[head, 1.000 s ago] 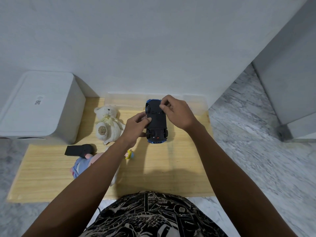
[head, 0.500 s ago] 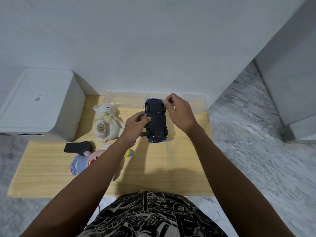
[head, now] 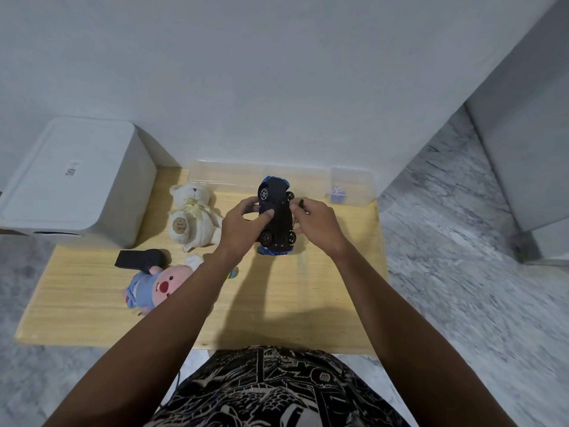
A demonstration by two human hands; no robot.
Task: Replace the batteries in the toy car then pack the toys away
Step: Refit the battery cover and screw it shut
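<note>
The toy car (head: pixel 276 217), blue with a black underside, is held above the wooden table (head: pixel 286 303) and tipped so its wheels face left and up. My left hand (head: pixel 243 226) grips its left side, thumb across the underside. My right hand (head: pixel 318 224) is at the car's right side and pinches a small black piece (head: pixel 301 203) between its fingertips. A white teddy bear (head: pixel 191 214), a pink plush in blue clothes (head: pixel 154 286) and a black remote (head: pixel 140 258) lie on the table to the left.
A clear plastic box (head: pixel 224 177) stands against the wall behind the car. A small clear container (head: pixel 352 186) holding a purple toy is at the back right. A white lidded bin (head: pixel 70 180) sits beyond the table's left end. A small yellow and blue item (head: pixel 233 273) peeks from under my left arm.
The car has rolled from flat underside-up onto a tilt, wheels turned left. My right hand has drawn back to the right of it, now pinching a small black piece.
</note>
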